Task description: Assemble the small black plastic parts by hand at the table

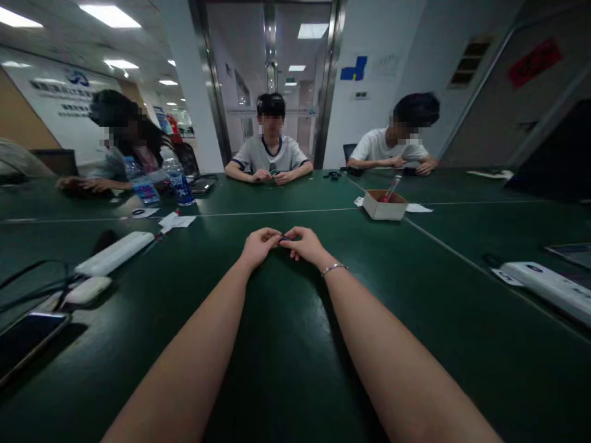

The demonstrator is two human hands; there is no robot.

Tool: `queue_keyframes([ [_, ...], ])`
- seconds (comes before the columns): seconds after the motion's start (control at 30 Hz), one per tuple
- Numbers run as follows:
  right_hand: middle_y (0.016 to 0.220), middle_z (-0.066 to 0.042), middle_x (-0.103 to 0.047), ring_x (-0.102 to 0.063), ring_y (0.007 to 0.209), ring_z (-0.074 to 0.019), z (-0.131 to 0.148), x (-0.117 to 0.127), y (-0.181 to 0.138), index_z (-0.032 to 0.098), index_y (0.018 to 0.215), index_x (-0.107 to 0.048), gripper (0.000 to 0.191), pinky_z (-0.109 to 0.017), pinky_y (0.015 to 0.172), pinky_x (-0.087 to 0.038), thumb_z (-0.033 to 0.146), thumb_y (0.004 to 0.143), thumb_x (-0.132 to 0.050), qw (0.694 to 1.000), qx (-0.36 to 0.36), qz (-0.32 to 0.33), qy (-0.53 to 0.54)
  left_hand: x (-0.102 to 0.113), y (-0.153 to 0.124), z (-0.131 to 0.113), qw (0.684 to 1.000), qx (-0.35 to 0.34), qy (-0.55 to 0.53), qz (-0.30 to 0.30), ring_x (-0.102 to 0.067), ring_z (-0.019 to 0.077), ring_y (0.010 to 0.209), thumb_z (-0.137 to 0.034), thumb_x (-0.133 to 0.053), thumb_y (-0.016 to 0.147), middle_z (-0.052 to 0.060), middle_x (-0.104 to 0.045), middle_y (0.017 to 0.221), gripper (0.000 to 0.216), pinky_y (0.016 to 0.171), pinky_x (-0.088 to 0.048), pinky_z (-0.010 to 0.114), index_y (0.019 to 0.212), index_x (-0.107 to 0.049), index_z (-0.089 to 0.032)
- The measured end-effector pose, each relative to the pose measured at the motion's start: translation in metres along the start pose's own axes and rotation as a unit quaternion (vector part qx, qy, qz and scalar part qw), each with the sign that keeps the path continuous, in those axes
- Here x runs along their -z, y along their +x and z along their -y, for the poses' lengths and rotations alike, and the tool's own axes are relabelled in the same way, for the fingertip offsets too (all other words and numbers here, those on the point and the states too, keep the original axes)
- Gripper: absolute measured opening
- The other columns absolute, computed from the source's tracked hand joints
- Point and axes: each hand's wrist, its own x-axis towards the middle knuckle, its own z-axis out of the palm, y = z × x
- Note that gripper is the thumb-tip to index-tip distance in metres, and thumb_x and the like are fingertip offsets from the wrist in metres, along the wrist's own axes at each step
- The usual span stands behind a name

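Note:
Both my arms reach forward over the dark green table (286, 344). My left hand (259, 247) and my right hand (305, 243) meet near the middle of the view, just above the tabletop. Between their fingertips is a small dark piece (285, 239), pinched from both sides. Too little of it shows to name its kind. A thin bracelet (334, 269) circles my right wrist.
White power strips lie left (115, 253) and right (549, 286), with a phone (32, 338) at the lower left. Ahead right stands an open box (385, 208). Bottles (179, 181) and paper (178, 221) are ahead left. Several people sit opposite.

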Motion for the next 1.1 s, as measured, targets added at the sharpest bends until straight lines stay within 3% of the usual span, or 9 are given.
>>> queue_keyframes([
  [0.1,0.069,0.0,-0.061,-0.061,0.042,-0.011,0.001,0.007,0.0,0.01,0.083,-0.059,0.022,-0.015,0.037,-0.051,-0.004,0.076,-0.074,0.998,-0.02,-0.006,0.057,-0.002,0.002,0.0,0.999,0.013,-0.051,-0.001,-0.067,0.0189,0.081,-0.036,-0.083,0.064,0.007,-0.071,0.083,0.037,0.086,-0.054,0.038,0.089,-0.07,-0.012],
  [0.2,0.071,-0.002,-0.063,-0.066,0.053,-0.0127,0.004,0.014,-0.001,0.01,0.089,-0.063,0.021,-0.016,0.051,-0.058,-0.008,0.08,-0.067,0.993,-0.03,-0.001,0.114,-0.003,0.004,0.0,0.996,0.029,-0.087,0.002,-0.068,0.0192,0.084,-0.033,-0.083,0.064,0.008,-0.071,0.087,0.037,0.088,-0.054,0.037,0.091,-0.069,-0.012],
  [0.4,0.087,-0.008,-0.068,-0.068,0.062,-0.0127,0.006,0.027,-0.002,0.01,0.1,-0.065,0.024,-0.019,0.061,-0.06,-0.007,0.09,-0.051,0.98,-0.037,0.019,0.194,-0.005,0.004,-0.003,0.995,0.047,-0.093,0.003,-0.067,0.0167,0.081,-0.026,-0.082,0.067,0.008,-0.071,0.087,0.032,0.087,-0.055,0.035,0.093,-0.069,-0.012],
  [0.63,0.091,-0.012,-0.068,-0.069,0.067,-0.0157,0.001,0.03,0.002,0.008,0.094,-0.064,0.018,-0.026,0.071,-0.062,-0.007,0.09,-0.055,0.976,-0.058,0.011,0.209,-0.007,0.003,-0.006,0.995,0.053,-0.08,0.013,-0.066,0.0145,0.076,-0.024,-0.082,0.066,0.008,-0.07,0.085,0.031,0.083,-0.054,0.033,0.092,-0.07,-0.011],
  [0.83,0.087,-0.011,-0.068,-0.069,0.064,-0.0147,0.005,0.028,-0.001,0.007,0.091,-0.064,0.02,-0.022,0.065,-0.061,-0.009,0.091,-0.052,0.977,-0.061,0.01,0.206,-0.006,0.002,-0.008,0.997,0.045,-0.06,0.021,-0.064,0.014,0.073,-0.027,-0.081,0.067,0.007,-0.07,0.082,0.031,0.077,-0.053,0.031,0.091,-0.07,-0.011],
  [1.1,0.089,-0.01,-0.068,-0.069,0.067,-0.0146,0.003,0.029,0.001,0.008,0.093,-0.065,0.021,-0.023,0.071,-0.062,-0.008,0.09,-0.053,0.979,-0.052,0.023,0.197,-0.007,0.004,-0.01,0.997,0.06,-0.041,0.009,-0.062,0.0125,0.066,-0.029,-0.078,0.072,0.006,-0.068,0.072,0.026,0.066,-0.049,0.026,0.087,-0.069,-0.01],
])
